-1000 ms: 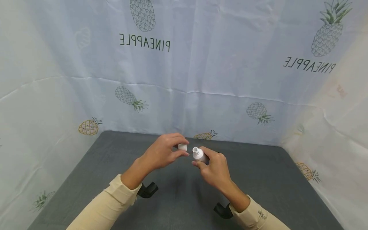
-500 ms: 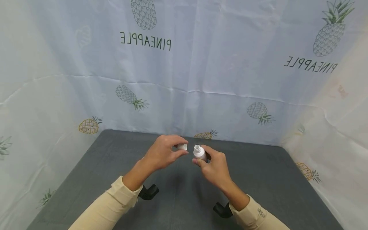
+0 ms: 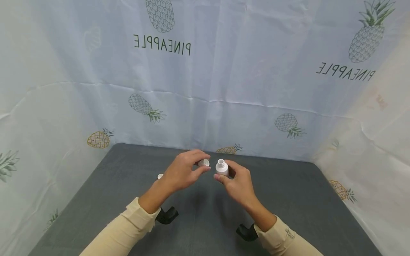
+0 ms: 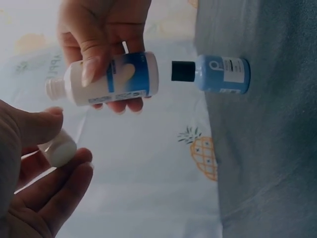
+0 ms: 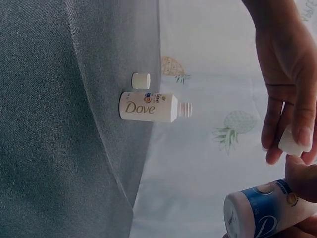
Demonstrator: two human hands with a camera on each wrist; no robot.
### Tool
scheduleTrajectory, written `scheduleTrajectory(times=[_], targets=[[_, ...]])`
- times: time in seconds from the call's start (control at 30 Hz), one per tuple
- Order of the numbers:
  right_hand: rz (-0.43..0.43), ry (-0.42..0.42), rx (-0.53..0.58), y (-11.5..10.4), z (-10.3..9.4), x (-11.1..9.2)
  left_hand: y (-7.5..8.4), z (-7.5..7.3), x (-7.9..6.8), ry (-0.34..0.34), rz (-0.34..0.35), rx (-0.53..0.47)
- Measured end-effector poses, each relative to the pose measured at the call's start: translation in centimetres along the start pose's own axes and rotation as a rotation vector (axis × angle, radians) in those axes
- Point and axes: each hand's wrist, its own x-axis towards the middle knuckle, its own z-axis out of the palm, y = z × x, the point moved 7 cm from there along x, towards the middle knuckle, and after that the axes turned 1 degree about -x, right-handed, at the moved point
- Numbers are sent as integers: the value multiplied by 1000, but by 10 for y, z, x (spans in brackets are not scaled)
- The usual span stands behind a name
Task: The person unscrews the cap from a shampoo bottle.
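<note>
My left hand (image 3: 184,171) pinches a white screw cap (image 3: 204,163) between thumb and fingers, its hollow side facing the bottle. Just to the right, my right hand (image 3: 238,182) grips a white bottle (image 3: 221,169) with a blue label, held nearly upright above the table. Its threaded neck is bare, and a small gap separates it from the cap. The left wrist view shows the bottle's blue lower half (image 4: 133,74) and my right thumb across its upper part. In the right wrist view, only the bottle's base and label side show, at the lower corner.
Standing on the grey table (image 3: 272,199) are a white Dove bottle (image 5: 148,107) with no cap, a loose white cap (image 5: 141,81) beside it, and a blue bottle (image 4: 223,74) with a black cap. A pineapple-printed curtain (image 3: 217,78) encloses the back and sides.
The bottle in my right hand has tilted to nearly upright, its mouth turning upward. The cap stays pinched at about the same height. A white bottle mouth now shows behind my left wrist.
</note>
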Motion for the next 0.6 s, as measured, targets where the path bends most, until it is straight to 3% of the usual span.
scheduleTrajectory(times=[0.3, 0.6], targets=[[37, -13, 54, 5, 2, 2, -6, 3, -4, 105, -32, -48], [41, -3, 79, 8, 5, 2, -10, 8, -7, 111, -62, -86]])
